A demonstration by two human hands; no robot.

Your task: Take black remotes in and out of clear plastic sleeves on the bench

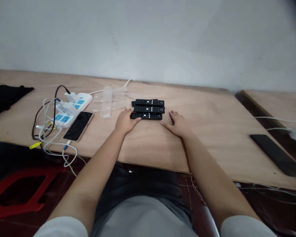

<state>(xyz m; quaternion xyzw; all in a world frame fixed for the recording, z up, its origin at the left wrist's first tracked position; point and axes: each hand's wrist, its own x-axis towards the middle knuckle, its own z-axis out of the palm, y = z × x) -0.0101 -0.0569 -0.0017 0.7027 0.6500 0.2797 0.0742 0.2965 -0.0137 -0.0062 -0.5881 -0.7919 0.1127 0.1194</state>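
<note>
Several black remote controls [149,109] lie in an overlapping pile on the wooden table [148,141], their button sides facing up. At the pile's left end rests my left hand [125,121], fingers spread, with the thumb by the near edge of the closest remote. To the right of the pile, my right hand [177,123] lies on the tabletop, thumb and fingers apart, holding nothing. A gap separates it from the remotes. Clear plastic sleeves [107,102] are spread flat to the left of the pile.
A white power strip [86,100] with plugged-in chargers and tangled cables stands left, beside a phone [79,126]. Another dark phone [276,154] lies at the right. Black cloth [7,97] covers the far left. A red stool [27,197] is below, and a wall [148,39] runs behind.
</note>
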